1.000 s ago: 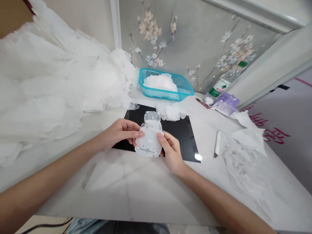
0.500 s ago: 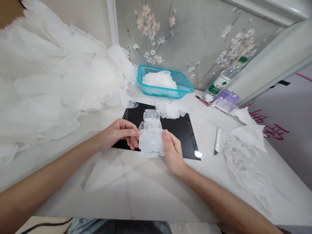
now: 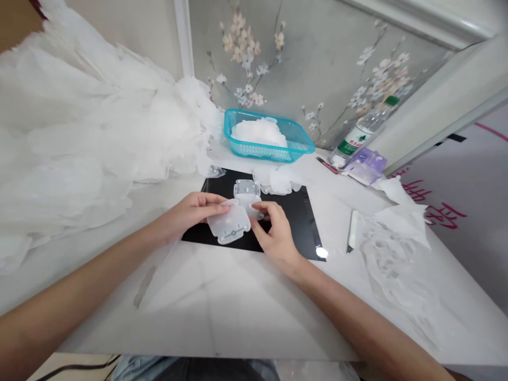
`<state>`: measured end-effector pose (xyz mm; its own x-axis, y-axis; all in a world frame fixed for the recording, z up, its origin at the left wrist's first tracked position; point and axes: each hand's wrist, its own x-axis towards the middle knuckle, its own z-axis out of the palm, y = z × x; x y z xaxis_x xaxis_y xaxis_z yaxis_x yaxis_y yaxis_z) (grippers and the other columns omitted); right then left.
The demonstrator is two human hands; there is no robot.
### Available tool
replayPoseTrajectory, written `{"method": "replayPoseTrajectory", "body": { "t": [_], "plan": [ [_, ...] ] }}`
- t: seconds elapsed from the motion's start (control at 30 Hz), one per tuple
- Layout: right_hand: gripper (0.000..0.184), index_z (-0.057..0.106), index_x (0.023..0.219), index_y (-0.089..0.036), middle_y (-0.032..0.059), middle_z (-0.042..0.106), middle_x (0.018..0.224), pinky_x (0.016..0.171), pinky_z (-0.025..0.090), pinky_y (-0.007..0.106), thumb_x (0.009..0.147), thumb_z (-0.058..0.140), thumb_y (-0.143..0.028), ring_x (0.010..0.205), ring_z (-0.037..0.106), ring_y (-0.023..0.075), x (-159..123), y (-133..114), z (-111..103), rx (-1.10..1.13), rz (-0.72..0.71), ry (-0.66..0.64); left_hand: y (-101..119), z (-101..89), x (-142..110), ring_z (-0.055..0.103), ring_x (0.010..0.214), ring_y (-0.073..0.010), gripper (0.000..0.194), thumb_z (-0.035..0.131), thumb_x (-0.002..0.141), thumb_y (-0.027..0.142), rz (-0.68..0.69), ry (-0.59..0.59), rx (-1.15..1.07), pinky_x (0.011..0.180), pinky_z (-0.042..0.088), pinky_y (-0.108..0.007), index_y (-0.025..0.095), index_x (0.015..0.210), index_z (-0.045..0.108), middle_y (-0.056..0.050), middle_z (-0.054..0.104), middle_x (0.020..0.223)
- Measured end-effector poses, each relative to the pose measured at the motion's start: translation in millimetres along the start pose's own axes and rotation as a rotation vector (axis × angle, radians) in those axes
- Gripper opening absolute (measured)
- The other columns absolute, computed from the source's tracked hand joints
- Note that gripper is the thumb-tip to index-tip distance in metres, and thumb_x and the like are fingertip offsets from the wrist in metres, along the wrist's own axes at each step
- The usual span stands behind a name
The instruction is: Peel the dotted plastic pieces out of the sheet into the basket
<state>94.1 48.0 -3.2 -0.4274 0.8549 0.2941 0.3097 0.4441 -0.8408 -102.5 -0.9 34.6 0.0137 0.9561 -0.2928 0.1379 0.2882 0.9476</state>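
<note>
Between the thumb and fingers of my left hand (image 3: 202, 211) is a translucent plastic piece (image 3: 229, 222) with notched, rounded edges, tilted over a black mat (image 3: 305, 233). My right hand (image 3: 275, 230) pinches at the edge of a second translucent piece (image 3: 248, 202), just behind the held one; its thumb tip is close to the held piece's right edge. Farther back on the mat lies another clear notched piece (image 3: 246, 187). A small pile of similar white pieces (image 3: 280, 180) sits at the mat's back edge.
A large heap of white translucent sheets (image 3: 79, 121) fills the left. Behind the mat stands a blue basket (image 3: 270, 153) holding white pieces. To the right are a bottle (image 3: 357, 137), a purple packet (image 3: 365, 164), red-handled tweezers (image 3: 327, 165), a pale green cutter (image 3: 352, 230) and plastic scraps (image 3: 397, 264).
My left hand has taken the front piece and tilted it to the left. My right hand has let go of that piece's right edge and moved up to the piece behind.
</note>
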Motion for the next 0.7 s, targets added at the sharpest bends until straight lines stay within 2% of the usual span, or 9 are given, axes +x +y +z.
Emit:
{"method": "replayPoseTrajectory", "body": {
  "t": [0.1, 0.17, 0.2, 0.27, 0.37, 0.47, 0.57, 0.7],
  "plan": [
    [0.03, 0.052, 0.104, -0.019, 0.0077, 0.055, 0.107, 0.09, 0.038, 0.038, 0.075, 0.058, -0.026, 0.103, 0.048, 0.0208, 3.3, 9.5, 1.5, -0.048, 0.032, 0.131, -6.0, -2.8, 5.3, 0.064, 0.096, -0.0245, 0.049, 0.054, 0.078, 0.052, 0.128, 0.242, 0.169, 0.085, 0.049, -0.038, 0.018, 0.112, 0.062, -0.007, 0.069, 0.105],
    [0.027, 0.051, 0.104, -0.019, 0.0071, 0.055, 0.107, 0.089, 0.039, 0.037, 0.078, 0.054, -0.027, 0.102, 0.049, 0.0197, 4.9, 13.0, 2.7, 0.037, 0.109, 0.194, -12.2, -1.9, 11.9, 0.052, 0.116, -0.0286, 0.063, 0.051, 0.076, 0.059, 0.245, 0.35, 0.445, 0.097, 0.041, -0.042, 0.018, 0.125, 0.053, -0.01, 0.057, 0.127],
    [0.025, 0.051, 0.102, -0.019, 0.0067, 0.054, 0.106, 0.088, 0.04, 0.036, 0.078, 0.053, -0.027, 0.101, 0.049, 0.0192, 5.9, 14.1, 3.2, 0.086, 0.147, 0.229, -15.1, -0.3, 16.1, 0.043, 0.126, -0.0306, 0.074, 0.052, 0.073, 0.063, 0.291, 0.353, 0.615, 0.103, 0.034, -0.044, 0.018, 0.132, 0.045, -0.011, 0.047, 0.138],
    [0.023, 0.05, 0.098, -0.019, 0.0058, 0.054, 0.104, 0.086, 0.041, 0.034, 0.077, 0.052, -0.027, 0.099, 0.05, 0.0182, 9.1, 15.5, 3.7, 0.177, 0.221, 0.306, -19.1, 4.6, 26.3, 0.023, 0.136, -0.0336, 0.097, 0.051, 0.066, 0.071, 0.323, 0.265, 0.934, 0.109, 0.018, -0.051, 0.017, 0.143, 0.026, -0.015, 0.026, 0.15],
    [0.02, 0.049, 0.092, -0.019, 0.004, 0.053, 0.098, 0.085, 0.041, 0.032, 0.073, 0.052, -0.026, 0.094, 0.051, 0.0166, 15.4, 17.5, 4.1, 0.285, 0.29, 0.409, -16.5, 15.6, 45.5, 0.012, 0.139, -0.0358, 0.109, 0.045, 0.063, 0.079, 0.304, 0.133, 1.187, 0.107, 0.011, -0.058, 0.018, 0.146, 0.009, -0.018, 0.012, 0.152],
    [0.019, 0.048, 0.088, -0.019, 0.0026, 0.052, 0.092, 0.083, 0.041, 0.032, 0.069, 0.051, -0.024, 0.088, 0.051, 0.016, 20.3, 18.7, 4.4, 0.336, 0.312, 0.471, -3.5, 30.4, 68.9, 0.011, 0.139, -0.0365, 0.111, 0.042, 0.063, 0.08, 0.349, 0.116, 1.225, 0.105, 0.015, -0.059, 0.018, 0.147, 0.006, -0.02, 0.007, 0.153],
    [0.02, 0.047, 0.087, -0.019, 0.0033, 0.051, 0.092, 0.084, 0.04, 0.033, 0.068, 0.049, -0.022, 0.09, 0.05, 0.0171, 23.7, 19.3, 3.9, 0.339, 0.312, 0.513, 13.3, 47.7, 95.0, 0.011, 0.139, -0.0366, 0.103, 0.045, 0.066, 0.076, 0.395, 0.071, 1.219, 0.103, 0.019, -0.062, 0.023, 0.146, 0.009, -0.017, 0.003, 0.154],
    [0.023, 0.044, 0.094, -0.019, 0.0062, 0.049, 0.1, 0.089, 0.038, 0.034, 0.071, 0.047, -0.023, 0.098, 0.048, 0.0188, 31.3, 22.0, -1.0, 0.319, 0.304, 0.598, 30.8, 66.1, 127.7, 0.011, 0.137, -0.0417, 0.094, 0.052, 0.066, 0.069, 0.308, 0.08, 1.202, 0.099, 0.019, -0.066, 0.026, 0.144, 0.022, -0.017, 0.009, 0.153]
  ]
}}
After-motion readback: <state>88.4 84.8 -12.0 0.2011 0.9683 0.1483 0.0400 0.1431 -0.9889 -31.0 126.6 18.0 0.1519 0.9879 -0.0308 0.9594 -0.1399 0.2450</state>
